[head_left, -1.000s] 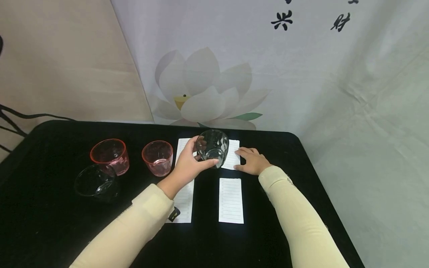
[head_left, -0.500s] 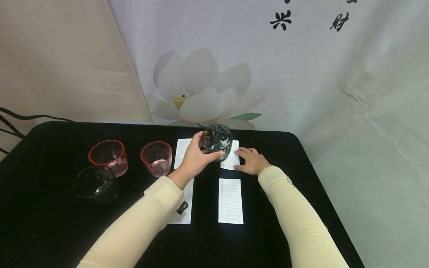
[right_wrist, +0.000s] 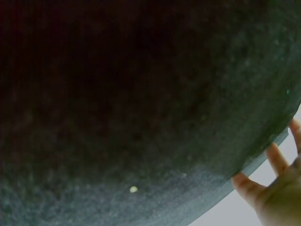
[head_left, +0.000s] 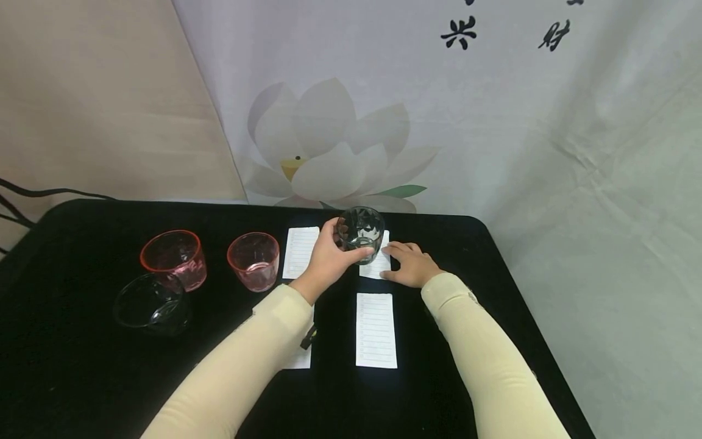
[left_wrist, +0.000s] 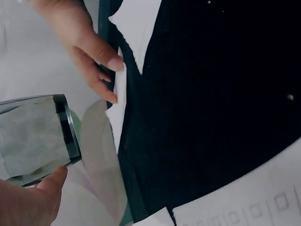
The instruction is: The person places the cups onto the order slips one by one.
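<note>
Characters (head_left: pixel 459 33) in black brush script, 兴 at one o'clock from the held glass and 财 at half past one, mark a pale cloth backdrop (head_left: pixel 548 122); two more are cut off above them. A faded lotus (head_left: pixel 336 146) is printed towards half past eleven, its petals grey-white, with one green leaf. Small lettering on the right cream sleeve (head_left: pixel 493 360) is illegible, as is the mark on a black tag (head_left: pixel 308 336) by the left cream sleeve (head_left: pixel 247 360).

The left hand (head_left: pixel 329 250) grips the smoky glass (head_left: pixel 359 235), thumb in front and fingers behind. Its faceted wall tapers to a thick base, and backdrop shows between base and table in the left wrist view. Just beyond it, at five o'clock, lies a ruled slip (head_left: pixel 375 268) of white paper; the right hand (head_left: pixel 412 267) rests at its edge, fingers loosely spread, grasping nothing.

A second ruled slip (head_left: pixel 376 332), lined and edged with tiny boxes, lies near six o'clock, a third ruled slip (head_left: pixel 300 251) at half past eight, and a partly hidden fourth ruled slip (head_left: pixel 298 360) at seven. Towards nine stand two pink tumblers with red rims, the nearer tumbler (head_left: pixel 255 262) and the farther tumbler (head_left: pixel 174 261), then a dark clear glass (head_left: pixel 150 308) on the fuzzy black tablecloth (head_left: pixel 109 390).
</note>
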Available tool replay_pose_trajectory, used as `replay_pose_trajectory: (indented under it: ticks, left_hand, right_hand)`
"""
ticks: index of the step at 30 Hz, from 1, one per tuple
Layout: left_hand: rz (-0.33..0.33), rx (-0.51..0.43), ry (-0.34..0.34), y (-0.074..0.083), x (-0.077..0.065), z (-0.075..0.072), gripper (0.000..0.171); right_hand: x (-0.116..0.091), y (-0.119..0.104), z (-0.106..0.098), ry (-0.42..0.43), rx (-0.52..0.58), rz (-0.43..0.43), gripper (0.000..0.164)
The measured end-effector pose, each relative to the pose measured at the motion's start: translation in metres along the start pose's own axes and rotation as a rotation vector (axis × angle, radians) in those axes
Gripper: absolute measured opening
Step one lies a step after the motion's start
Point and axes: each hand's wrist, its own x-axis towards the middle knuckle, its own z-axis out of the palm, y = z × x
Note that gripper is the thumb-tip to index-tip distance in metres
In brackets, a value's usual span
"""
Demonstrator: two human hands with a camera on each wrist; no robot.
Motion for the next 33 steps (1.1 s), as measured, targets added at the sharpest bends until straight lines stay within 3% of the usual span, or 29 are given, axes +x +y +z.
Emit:
replay_pose_trajectory:
  ticks: [18, 33]
  left_hand:
    - [-0.019, -0.003, 0.023, -0.011, 0.01, 0.024, 0.085]
    - [-0.049, -0.007, 0.065, -0.019, 0.013, 0.031, 0.082]
  right_hand:
    - [-0.002, -0.002, -0.003, -0.008, -0.04, 0.009, 0.075]
    - [-0.003, -0.004, -0.001, -0.009, -0.031, 0.005, 0.075]
